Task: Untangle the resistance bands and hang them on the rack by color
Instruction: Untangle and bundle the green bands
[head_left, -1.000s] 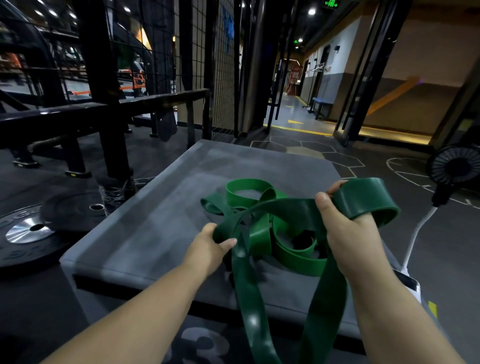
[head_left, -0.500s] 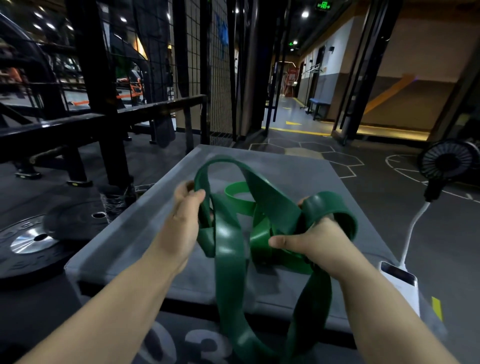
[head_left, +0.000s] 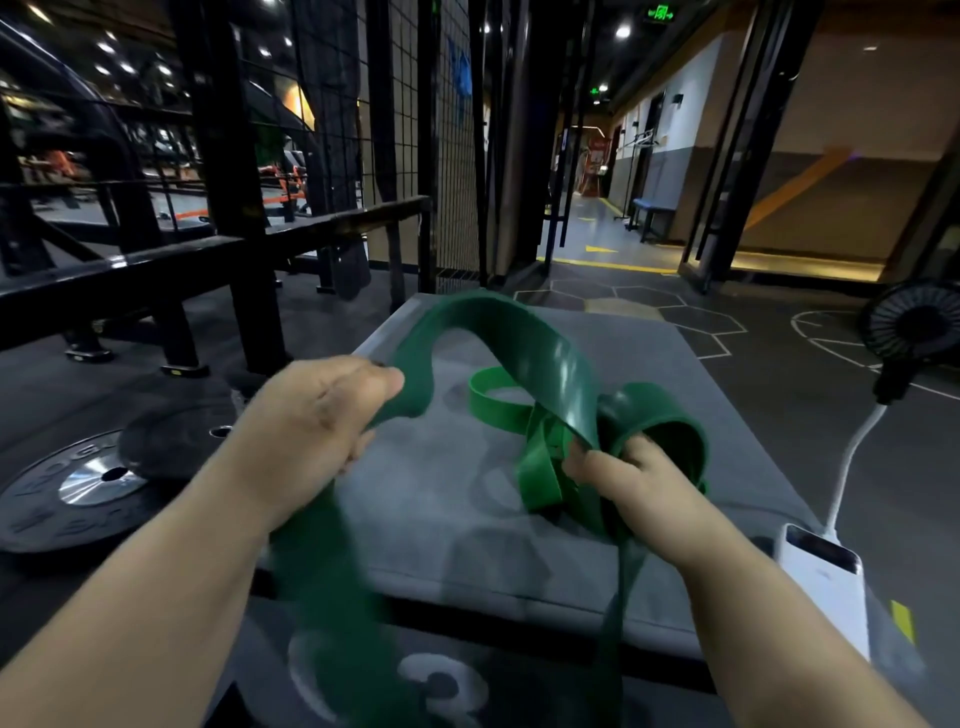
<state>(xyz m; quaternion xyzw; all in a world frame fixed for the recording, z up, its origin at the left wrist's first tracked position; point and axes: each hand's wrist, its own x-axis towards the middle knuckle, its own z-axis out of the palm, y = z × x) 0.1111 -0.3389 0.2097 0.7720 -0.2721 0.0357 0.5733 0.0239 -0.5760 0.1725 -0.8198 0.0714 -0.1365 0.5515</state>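
To our left stands a black steel rack (head_left: 228, 208), and a weight plate (head_left: 78, 493) lies on the floor beside it. In front of us is a grey padded plyo box (head_left: 452, 519) with a 3 on its front face. A wide dark green resistance band (head_left: 540, 353) arches above the box between our hands, and its strands hang down past the front edge, blurred below our left forearm. A narrower, lighter green resistance band (head_left: 498, 410) is knotted into it and partly rests on the box top. Our left hand (head_left: 311, 426) is closed in a fist around the dark band. Our right hand (head_left: 639, 488) grips the knot, a dark loop draped over its fingers. To the right stand a small fan (head_left: 914, 322) and a white power bank (head_left: 826, 587).
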